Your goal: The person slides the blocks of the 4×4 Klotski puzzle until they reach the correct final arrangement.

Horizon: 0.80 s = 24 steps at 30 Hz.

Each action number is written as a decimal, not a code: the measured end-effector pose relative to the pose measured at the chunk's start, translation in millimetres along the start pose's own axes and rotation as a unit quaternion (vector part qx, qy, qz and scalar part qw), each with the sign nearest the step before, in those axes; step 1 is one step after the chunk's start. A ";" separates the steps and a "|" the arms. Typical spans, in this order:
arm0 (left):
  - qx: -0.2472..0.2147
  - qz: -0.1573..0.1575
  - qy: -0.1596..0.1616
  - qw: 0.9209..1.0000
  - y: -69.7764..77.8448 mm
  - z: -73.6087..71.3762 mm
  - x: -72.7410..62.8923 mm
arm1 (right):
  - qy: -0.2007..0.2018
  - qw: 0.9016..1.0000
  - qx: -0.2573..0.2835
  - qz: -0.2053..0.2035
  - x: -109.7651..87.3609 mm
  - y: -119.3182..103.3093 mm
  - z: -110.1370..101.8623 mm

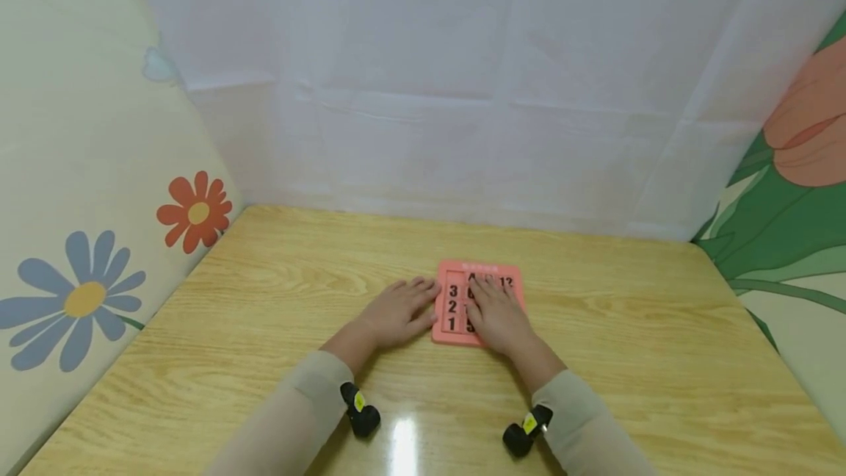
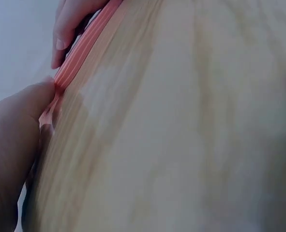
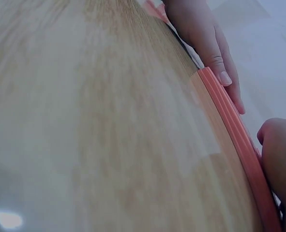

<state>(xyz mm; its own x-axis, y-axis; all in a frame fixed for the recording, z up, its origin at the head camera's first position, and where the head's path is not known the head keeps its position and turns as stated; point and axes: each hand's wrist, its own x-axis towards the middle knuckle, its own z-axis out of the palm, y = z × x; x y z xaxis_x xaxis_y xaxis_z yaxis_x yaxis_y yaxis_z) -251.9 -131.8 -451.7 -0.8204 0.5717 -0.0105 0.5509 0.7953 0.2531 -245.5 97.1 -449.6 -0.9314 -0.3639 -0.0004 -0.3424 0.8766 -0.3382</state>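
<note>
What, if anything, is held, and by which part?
Nothing is clearly held: left hand touches the pink puzzle at its left edge; right hand lies across it.

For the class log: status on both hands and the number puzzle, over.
Left hand touching left edge of number puzzle; right hand on its tiles. Puzzle flat on table. Right hand hides some tiles.

You're facing a glossy wood-grain table [image 1: 634, 358], a smooth plastic-looking number board [image 1: 453, 307], and creased matt cloth [image 1: 423, 79] at twelve o'clock.

Head view looks down; 2 close wrist views share the board [image 1: 453, 307].
</note>
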 end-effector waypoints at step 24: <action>0.004 -0.006 0.004 1.000 -3.9 2.0 0.0 | -0.008 0.998 -0.007 -0.056 -7.5 -9.8 4.1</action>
<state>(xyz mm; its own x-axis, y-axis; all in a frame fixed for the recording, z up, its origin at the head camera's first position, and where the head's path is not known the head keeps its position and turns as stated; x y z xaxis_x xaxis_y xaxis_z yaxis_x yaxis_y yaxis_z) -253.7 -134.5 -454.6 -0.8285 0.5599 -0.0064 0.5416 0.8042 0.2450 -234.6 90.0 -450.2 -0.8849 -0.4652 0.0228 -0.4468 0.8338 -0.3242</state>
